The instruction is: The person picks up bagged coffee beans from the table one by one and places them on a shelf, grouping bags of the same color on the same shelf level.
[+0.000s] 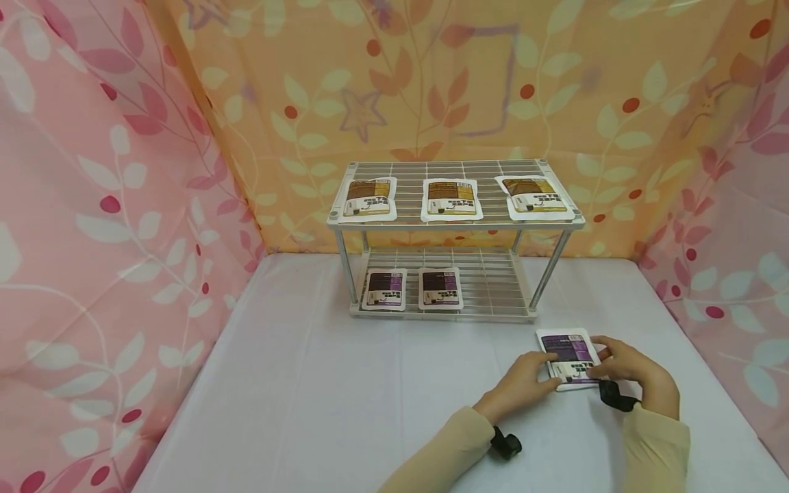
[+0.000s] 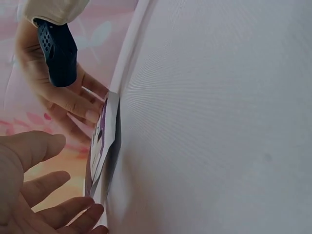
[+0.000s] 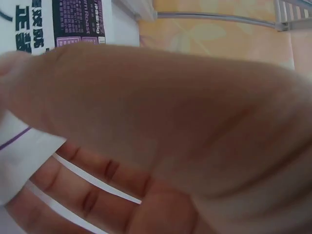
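Observation:
A white-edged flat packet with a purple and black label (image 1: 568, 347) is at the right front of the white table, close over the cloth. My right hand (image 1: 625, 363) grips it by its right edge, the thumb on the printed face and the other fingers beneath, as the right wrist view shows. Along its left side is my left hand (image 1: 524, 380), fingers spread and relaxed. In the left wrist view those fingers (image 2: 63, 213) come right up to the packet's edge (image 2: 113, 124), seen almost side-on.
Behind stands a two-tier wire rack (image 1: 453, 224). Three brown-and-yellow packets, one of them the middle packet (image 1: 452, 198), lie on its top shelf. On the lower shelf are two purple packets, left (image 1: 385, 289) and centre (image 1: 440, 288). Patterned cloth walls (image 1: 123, 205) surround the table (image 1: 296, 383).

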`<state>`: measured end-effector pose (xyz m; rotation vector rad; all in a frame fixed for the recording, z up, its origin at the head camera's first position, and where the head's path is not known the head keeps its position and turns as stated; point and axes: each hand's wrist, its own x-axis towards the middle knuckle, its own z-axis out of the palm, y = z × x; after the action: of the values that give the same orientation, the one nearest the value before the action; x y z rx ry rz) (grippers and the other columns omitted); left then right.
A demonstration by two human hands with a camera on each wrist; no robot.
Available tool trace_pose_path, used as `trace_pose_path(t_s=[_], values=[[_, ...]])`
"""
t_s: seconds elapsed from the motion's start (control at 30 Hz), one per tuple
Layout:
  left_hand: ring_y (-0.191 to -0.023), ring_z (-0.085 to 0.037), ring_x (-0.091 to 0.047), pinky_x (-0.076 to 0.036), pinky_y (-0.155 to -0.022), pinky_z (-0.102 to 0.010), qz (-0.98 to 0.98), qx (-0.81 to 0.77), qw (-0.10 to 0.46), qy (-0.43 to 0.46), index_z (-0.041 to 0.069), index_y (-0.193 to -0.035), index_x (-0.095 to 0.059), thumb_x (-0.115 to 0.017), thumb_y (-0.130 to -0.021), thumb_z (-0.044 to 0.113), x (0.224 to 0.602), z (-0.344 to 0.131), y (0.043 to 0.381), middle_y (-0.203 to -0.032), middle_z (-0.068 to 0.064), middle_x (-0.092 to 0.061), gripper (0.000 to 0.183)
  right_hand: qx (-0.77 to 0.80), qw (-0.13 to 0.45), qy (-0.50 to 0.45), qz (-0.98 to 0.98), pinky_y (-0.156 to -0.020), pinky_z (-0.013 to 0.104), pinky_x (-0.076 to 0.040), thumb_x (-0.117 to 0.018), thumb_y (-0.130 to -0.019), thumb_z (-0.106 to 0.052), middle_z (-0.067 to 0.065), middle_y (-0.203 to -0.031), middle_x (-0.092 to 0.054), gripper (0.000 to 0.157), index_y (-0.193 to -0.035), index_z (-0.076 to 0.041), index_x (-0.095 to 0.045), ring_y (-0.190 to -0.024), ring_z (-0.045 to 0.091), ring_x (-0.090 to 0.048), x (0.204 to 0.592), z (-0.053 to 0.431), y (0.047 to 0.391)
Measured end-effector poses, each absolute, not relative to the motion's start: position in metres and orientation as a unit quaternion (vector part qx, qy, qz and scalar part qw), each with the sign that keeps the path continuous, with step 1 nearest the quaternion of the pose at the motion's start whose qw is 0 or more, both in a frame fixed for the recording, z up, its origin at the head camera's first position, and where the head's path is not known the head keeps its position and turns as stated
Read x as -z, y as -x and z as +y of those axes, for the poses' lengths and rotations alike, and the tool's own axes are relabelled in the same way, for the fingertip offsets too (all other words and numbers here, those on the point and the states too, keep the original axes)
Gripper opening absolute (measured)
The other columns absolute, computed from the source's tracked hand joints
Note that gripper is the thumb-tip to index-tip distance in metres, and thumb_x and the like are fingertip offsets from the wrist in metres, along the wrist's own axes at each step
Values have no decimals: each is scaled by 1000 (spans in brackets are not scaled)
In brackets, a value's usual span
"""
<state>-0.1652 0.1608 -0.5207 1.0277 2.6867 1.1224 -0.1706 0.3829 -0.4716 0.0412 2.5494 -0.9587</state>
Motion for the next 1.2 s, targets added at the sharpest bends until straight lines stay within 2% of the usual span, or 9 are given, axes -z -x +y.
trace_pose_path(t_s=[0.13,0.4,0.6,0.77,1.0,1.2], values=[[-107,-3,-47,-35,-89,-13,862,-390,17,-323,17,-122,-50,-57,-84,31,519,154,163,-117,5,-53,41,353,213,-5,911,-59,31,-46,-72,-68,-12,24,-92,-53,82,-127,13,-20,-74,20,-52,471,378,171],[-93,-3,-52,-40,-73,-5,841,-455,13,-292,14,-118,-54,-62,-80,20,519,144,164,-114,1,-53,39,349,215,29,911,-58,29,-44,-72,-66,-10,20,-87,-54,86,-128,11,-17,-72,19,-50,467,365,171],[-92,-5,-53,-40,-71,-5,841,-468,-10,-270,14,-116,-56,-66,-76,13,520,137,168,-118,-6,-50,41,346,204,38,915,-59,30,-47,-72,-66,-8,18,-86,-54,86,-128,12,-17,-70,19,-51,465,352,175],[-89,-5,-52,-42,-69,-7,839,-490,5,-237,15,-116,-57,-69,-72,8,522,132,171,-124,-10,-44,46,358,205,38,910,-61,31,-50,-72,-67,-8,19,-86,-53,88,-130,13,-13,-68,18,-54,463,340,178],[-86,-7,-52,-45,-68,-9,819,-534,11,-208,12,-115,-58,-70,-67,-2,526,121,175,-124,-11,-43,51,315,197,51,927,-58,29,-42,-72,-69,-19,11,-82,-54,90,-132,9,-14,-64,17,-53,457,325,182],[-84,-7,-53,-46,-68,-11,812,-556,14,-177,14,-114,-58,-69,-66,-4,528,112,181,-125,-8,-41,53,308,183,70,931,-57,28,-39,-71,-70,-20,11,-80,-54,90,-133,9,-13,-61,17,-52,455,313,188]])
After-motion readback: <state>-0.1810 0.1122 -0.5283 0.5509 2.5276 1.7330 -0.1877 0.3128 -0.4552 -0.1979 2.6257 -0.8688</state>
